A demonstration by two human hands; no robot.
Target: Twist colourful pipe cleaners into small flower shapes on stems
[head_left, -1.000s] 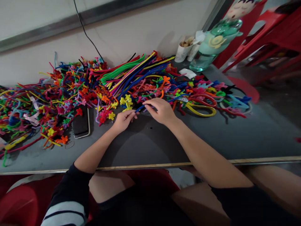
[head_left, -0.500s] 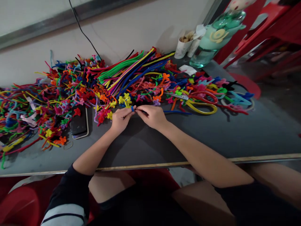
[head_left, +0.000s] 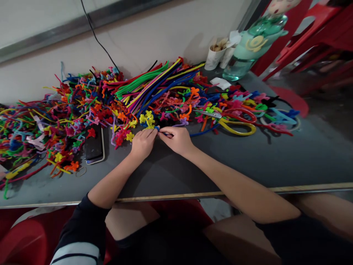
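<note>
Between my fingertips is a blue pipe cleaner (head_left: 204,131), bent small at the near end, its long tail running right along the table. My left hand (head_left: 143,141) is closed in a pinch on the bent part. Touching it fingertip to fingertip, my right hand (head_left: 178,139) also pinches the pipe cleaner, and a dark blue bit shows under its fingers. Just beyond my hands sit yellow pipe-cleaner flowers (head_left: 147,118). The exact shape of the bent part is hidden by my fingers.
Heaps of coloured pipe cleaners (head_left: 68,110) and a straight bundle (head_left: 154,82) line the wall. Scissors (head_left: 238,127) with red and yellow handles lie right. A phone (head_left: 94,147) rests left. Paper cups (head_left: 214,57) and a green bottle (head_left: 239,60) stand at the back right.
My left fingers have flattened over the bent blue part. My right fingers have shifted slightly, showing more dark blue beneath them, and the blue tail now curves more.
</note>
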